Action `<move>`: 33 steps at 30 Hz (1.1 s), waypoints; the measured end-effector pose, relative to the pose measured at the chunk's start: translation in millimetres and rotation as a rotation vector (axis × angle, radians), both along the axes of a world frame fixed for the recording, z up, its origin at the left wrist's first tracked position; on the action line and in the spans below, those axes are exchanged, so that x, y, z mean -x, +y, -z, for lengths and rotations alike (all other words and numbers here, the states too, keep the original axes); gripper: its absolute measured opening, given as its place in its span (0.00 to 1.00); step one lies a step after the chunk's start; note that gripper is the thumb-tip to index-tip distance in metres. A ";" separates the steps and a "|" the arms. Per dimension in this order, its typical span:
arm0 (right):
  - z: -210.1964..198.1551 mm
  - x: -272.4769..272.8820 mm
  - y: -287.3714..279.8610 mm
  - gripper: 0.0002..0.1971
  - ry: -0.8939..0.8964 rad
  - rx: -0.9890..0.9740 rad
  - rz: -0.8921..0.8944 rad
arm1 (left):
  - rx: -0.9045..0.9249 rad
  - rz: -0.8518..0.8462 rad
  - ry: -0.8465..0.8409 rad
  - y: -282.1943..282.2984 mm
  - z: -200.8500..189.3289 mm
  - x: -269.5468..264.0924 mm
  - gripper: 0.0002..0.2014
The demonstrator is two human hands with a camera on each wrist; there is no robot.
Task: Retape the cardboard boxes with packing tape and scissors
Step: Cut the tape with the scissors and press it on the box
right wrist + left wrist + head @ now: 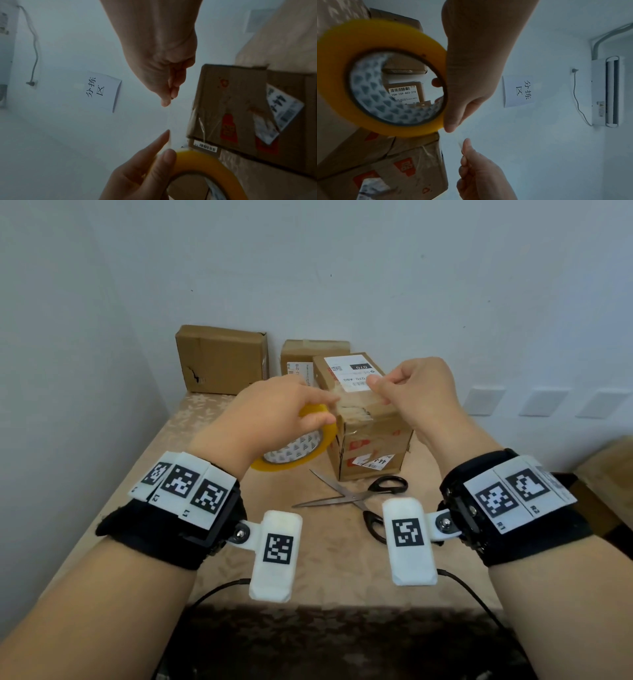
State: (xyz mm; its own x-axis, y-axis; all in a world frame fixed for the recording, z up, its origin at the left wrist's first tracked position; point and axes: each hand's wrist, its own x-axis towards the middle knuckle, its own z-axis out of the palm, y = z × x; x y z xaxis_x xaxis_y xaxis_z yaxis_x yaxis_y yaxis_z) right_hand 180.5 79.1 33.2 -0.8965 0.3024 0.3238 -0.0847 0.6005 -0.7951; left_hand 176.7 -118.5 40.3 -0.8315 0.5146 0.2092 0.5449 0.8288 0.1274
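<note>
The left hand [270, 412] grips the tape roll [301, 453]; the right hand [414, 388] pinches its clear tape end [169, 117]. That strip, seemingly taut between them, may fold onto itself if it slackens.

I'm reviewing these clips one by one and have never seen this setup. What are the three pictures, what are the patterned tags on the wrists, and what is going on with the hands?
No robot here: a person wears three cameras. The head view looks down over both arms; the black wristbands with checkered markers carry the other two cameras, each looking along its own hand, so those pictures appear tilted and dim.

The left hand grips a yellow roll of packing tape. The right hand pinches the free end of the clear tape strip, stretched between the two hands above the table.

On the patterned table stands a labelled cardboard box, with open black-handled scissors lying in front of it. Two more cardboard boxes sit behind, against the wall.
</note>
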 end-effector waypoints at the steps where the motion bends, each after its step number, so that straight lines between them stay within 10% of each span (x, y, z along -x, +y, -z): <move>1: 2.3 -0.1 2.5 0.13 -0.009 -0.016 0.016 | 0.029 0.002 -0.013 2.1 -0.1 0.5 0.22; 23: 13.9 6.4 9.0 0.15 -0.183 -0.397 0.079 | 0.073 0.042 -0.116 16.4 0.7 14.5 0.20; 26: 14.7 5.4 19.3 0.35 -0.180 -0.307 0.115 | 0.056 0.045 -0.127 14.4 2.5 14.1 0.20; 28: 14.3 3.2 20.9 0.26 -0.113 -0.427 0.111 | 0.035 0.051 -0.130 13.4 3.3 14.1 0.20; 33: 23.4 -6.1 -2.3 0.22 -0.100 -0.812 -0.450 | -0.027 0.084 -0.149 12.3 6.3 14.4 0.19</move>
